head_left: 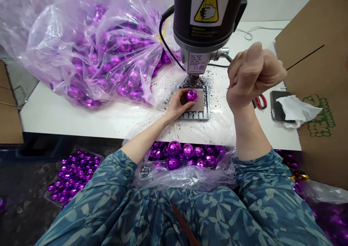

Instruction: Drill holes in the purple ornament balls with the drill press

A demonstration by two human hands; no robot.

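My left hand (178,105) holds a shiny purple faceted ball ornament (192,96) between thumb and fingers. The ball rests on a brown board (199,103) on the metal base plate (207,112) of a bench drill press (202,32). Directly above the ball is the chuck (193,80), its tip close to the ball's top. My right hand (254,74) is raised to the right of the machine, closed in a fist around the feed lever (226,54). The grip itself is hidden inside my fingers.
A large clear bag (108,57) of purple balls lies on the left. More balls (179,153) sit in plastic at my lap. Dark shavings surround the base. Red-handled scissors (261,101), a dark device with white tissue (297,108) and a cardboard box (318,75) are on the right.
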